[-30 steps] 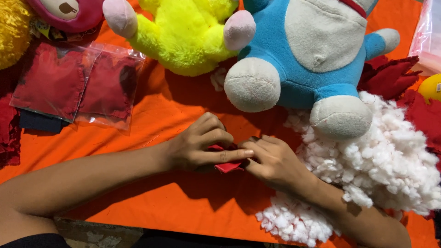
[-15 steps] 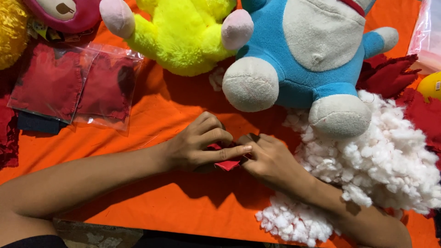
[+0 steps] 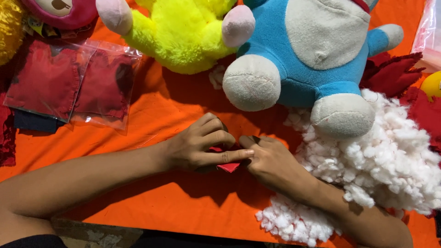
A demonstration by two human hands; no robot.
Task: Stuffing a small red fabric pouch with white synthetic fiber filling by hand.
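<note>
I see both hands meeting over a small red fabric piece [image 3: 228, 166] on an orange cloth [image 3: 151, 138], just in front of the big blue and white plush toy [image 3: 317, 59]. My left hand [image 3: 197, 148] curls over the fabric, fingers bent and thumb stretched along it, pinching it. My right hand [image 3: 271, 163] touches the left at the same spot, fingertips pressed on the fabric's edge. A heap of white stuffing [image 3: 390, 160] lies under and beside the blue toy's foot, against my right forearm. To the toy's other side lie a yellow plush [image 3: 183, 32] and clear bags of red fabric [image 3: 69, 82].
</note>
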